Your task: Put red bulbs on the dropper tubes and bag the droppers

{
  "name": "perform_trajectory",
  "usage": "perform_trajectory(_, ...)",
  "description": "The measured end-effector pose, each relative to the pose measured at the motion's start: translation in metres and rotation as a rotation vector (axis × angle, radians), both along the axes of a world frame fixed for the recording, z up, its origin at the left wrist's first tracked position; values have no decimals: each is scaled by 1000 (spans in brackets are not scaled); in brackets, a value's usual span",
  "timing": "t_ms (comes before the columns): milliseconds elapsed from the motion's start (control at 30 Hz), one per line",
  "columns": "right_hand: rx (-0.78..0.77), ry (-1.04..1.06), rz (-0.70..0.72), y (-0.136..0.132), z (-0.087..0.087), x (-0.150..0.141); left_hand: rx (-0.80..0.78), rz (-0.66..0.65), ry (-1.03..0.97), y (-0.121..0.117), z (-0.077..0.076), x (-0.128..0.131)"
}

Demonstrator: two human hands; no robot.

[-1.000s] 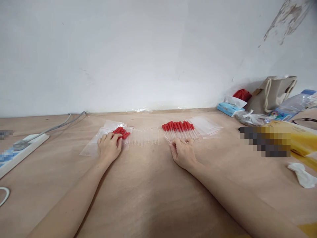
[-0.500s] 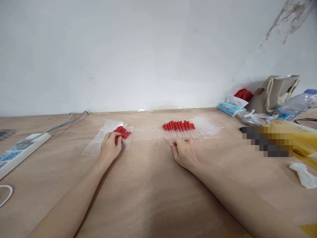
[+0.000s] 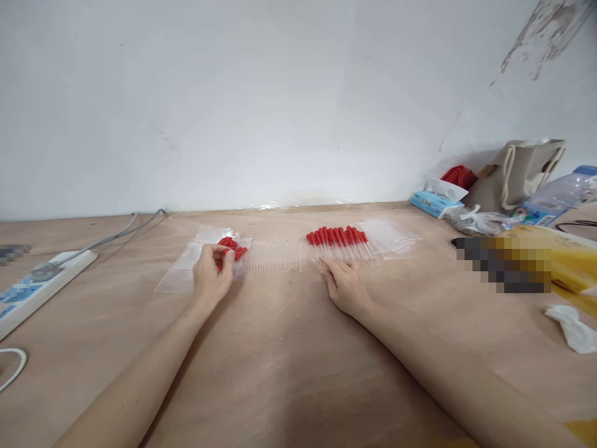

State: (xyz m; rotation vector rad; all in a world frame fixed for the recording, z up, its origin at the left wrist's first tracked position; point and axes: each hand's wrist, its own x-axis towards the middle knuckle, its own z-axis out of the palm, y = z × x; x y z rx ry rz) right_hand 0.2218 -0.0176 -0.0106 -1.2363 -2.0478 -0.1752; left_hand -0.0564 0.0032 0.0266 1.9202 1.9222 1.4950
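Note:
My left hand (image 3: 211, 275) is curled over a clear plastic bag (image 3: 180, 274), its fingers pinched on a red rubber cap from the small pile of red caps (image 3: 232, 247). A row of bare clear glass tubes (image 3: 275, 256) lies between my hands. My right hand (image 3: 346, 286) rests flat on the table with fingers stretched, fingertips touching the near ends of a row of droppers with red caps (image 3: 339, 242). More clear bags (image 3: 392, 236) lie behind that row.
A white power strip (image 3: 40, 280) with a grey cable sits at the left. At the right are a tissue pack (image 3: 433, 202), a canvas bag (image 3: 525, 171), a plastic bottle (image 3: 557, 196), a yellow package (image 3: 571, 261) and a crumpled white tissue (image 3: 571, 330). A white wall stands behind.
My left hand's fingers have closed and lifted slightly with a red cap from the pile. My right hand has flattened out at the dropper row.

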Motion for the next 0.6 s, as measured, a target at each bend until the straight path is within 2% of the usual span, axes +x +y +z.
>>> perform_trajectory(100, -15, 11, 80, -1, 0, 1, -85, -273, -278, -14, -6, 30)
perform_trajectory(167, -22, 22, 118, -3, 3, 0, -258, -455, -397, -25, -12, 47)
perform_trajectory(233, -20, 25, 145, -7, 6, -2, -380, -557, -465, -33, -17, 57)
perform_trajectory(367, -6, -6, 181, -12, 8, -7, -442, -594, -561, -37, -23, 59)
perform_trajectory(600, 2, 9, 203, -14, 11, -15, -416, -632, -503, -33, -27, 56)
